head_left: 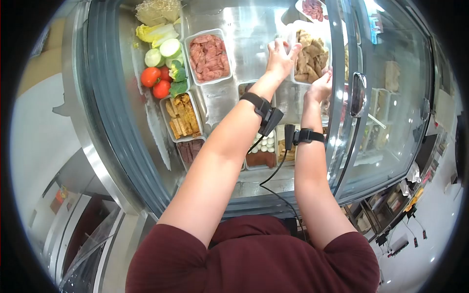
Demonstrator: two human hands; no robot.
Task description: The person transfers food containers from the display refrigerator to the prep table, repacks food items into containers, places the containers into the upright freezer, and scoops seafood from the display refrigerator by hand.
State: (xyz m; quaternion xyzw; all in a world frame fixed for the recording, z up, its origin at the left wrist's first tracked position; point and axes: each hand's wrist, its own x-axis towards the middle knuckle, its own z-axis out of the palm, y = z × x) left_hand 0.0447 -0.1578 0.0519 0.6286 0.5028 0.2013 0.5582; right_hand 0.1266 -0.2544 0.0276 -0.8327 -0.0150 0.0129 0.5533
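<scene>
Shirt [254,263]: maroon and short-sleeved, filling the bottom centre of the frame, with two bare arms reaching up from it.
Wrist straps [310,136]: black, one on each wrist, each bearing a small black device; a thin dark cable [279,196] trails to the bottom centre.
Lower row: white eggs [266,144] beyond a reddish-brown mass [261,159], right of centre; dark reddish pieces [189,151] further left.
Fried pieces [181,116]: golden-brown, in a clear container left of centre.
Right hand [318,91]: at the lower right corner of the tub, upper right of centre; its fingers are partly hidden, so I cannot tell how far they are closed.
Left hand [280,61]: just left of the same tub, near the upper centre; fingers bent and apart, thumb stretched away from them to the tub's left rim; how firmly it presses cannot be told.
Tub [293,74]: whitish, between the two hands, upper right of centre, filled with tan pieces [310,57].
Door handle [358,95]: metal, on the glass door at right.
Raw meat [209,57]: pinkish-red slices in a clear container, upper left of centre.
Vegetables: tomatoes [150,76], broccoli [178,88] and pale green cut rounds [170,48], upper left.
Pale strands [159,12]: bundled at the top edge, upper left.
Dark red slices [314,9]: top edge, beyond the tub.
</scene>
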